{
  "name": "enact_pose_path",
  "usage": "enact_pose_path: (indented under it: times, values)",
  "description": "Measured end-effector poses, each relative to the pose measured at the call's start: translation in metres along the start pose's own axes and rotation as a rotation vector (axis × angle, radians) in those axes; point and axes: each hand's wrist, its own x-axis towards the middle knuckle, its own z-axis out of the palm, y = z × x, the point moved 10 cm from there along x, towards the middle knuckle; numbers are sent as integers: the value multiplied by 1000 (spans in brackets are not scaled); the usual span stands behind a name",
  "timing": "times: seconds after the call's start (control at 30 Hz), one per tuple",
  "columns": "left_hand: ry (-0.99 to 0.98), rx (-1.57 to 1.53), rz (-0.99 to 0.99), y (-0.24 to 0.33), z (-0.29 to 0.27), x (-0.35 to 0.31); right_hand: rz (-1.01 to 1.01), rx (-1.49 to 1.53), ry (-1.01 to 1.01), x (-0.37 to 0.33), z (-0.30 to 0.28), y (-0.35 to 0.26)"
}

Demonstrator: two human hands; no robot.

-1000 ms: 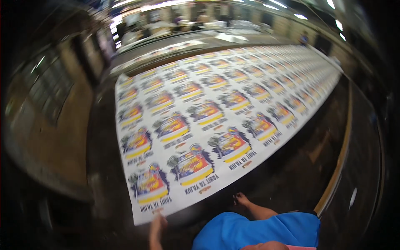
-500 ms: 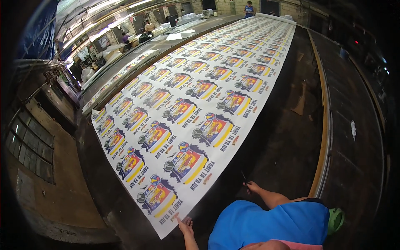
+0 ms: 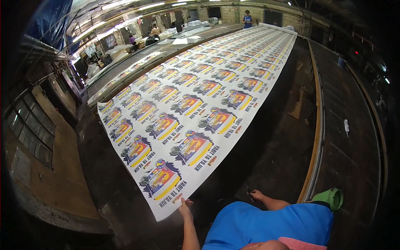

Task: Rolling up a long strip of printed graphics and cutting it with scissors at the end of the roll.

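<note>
A long white sheet [image 3: 208,89], printed with rows of colourful designs, lies along the dark table [image 3: 266,146] and runs away from me. My left hand [image 3: 186,206] is at its near right edge by the corner, fingers closed on the margin. Farther right, my right hand [image 3: 256,196] is closed round a thin dark-handled tool [image 3: 250,191]. The tool's narrow end points away from me, apart from the sheet, and is too small to tell its kind. Below are my blue clothing [image 3: 271,223] and a green, round-mouthed thing [image 3: 329,199] at my right side.
A roll [image 3: 278,28] lies across the sheet's far end, where a person in blue [image 3: 247,19] stands. Wooden and metal rails [image 3: 316,154] edge the table on the right. Brown scraps [image 3: 296,106] lie beside the sheet. Another long table [image 3: 125,71] stands to the left.
My left hand has gone from open beside the edge to closed on it. The whole view has shifted, with the sheet's near end now higher in it. My right hand keeps the tool.
</note>
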Motion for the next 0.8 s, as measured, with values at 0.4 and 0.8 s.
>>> enact_pose_path:
  times: [0.4,0.8]
  values:
    - [-29,11,-46,-1,-3,2,-126,96,-88,-26,50,-86]
    - [-164,40,90,40,6,-2,-300,199,-718,-156,189,-231]
